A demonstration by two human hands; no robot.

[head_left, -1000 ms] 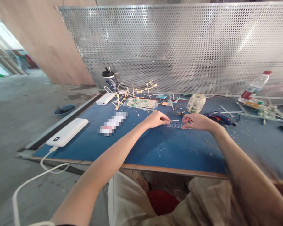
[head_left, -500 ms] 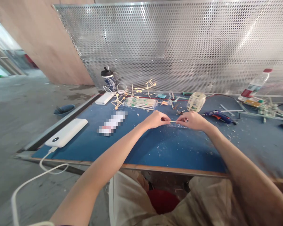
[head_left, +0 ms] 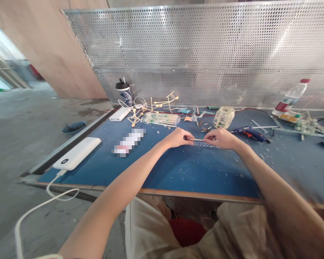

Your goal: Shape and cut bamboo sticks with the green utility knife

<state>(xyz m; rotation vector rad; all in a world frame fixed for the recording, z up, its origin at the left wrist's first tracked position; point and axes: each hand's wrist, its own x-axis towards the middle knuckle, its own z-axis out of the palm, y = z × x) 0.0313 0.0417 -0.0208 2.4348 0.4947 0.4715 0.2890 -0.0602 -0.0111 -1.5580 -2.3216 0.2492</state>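
Largest first. A perforated metal panel [head_left: 205, 54] stands along the back of the blue tabletop [head_left: 205, 176]. A red-capped bottle [head_left: 290, 98] leans at the far right; a white power bank [head_left: 78, 153] lies at the left, cable plugged in. The glue gun [head_left: 250, 133] rests to the right of the person's right hand [head_left: 218, 138], with a pale lattice drum [head_left: 224, 117] just behind that hand. The left hand [head_left: 179, 137] faces the right one, a short gap between them. A clear strip [head_left: 206, 144] lies under the gap, on the person's side, running toward the right hand; contact with it I cannot tell. Smallest: a thin stick [head_left: 197, 140], bridging the gap roughly level, left end pinched in the left fingertips, right end in the right.
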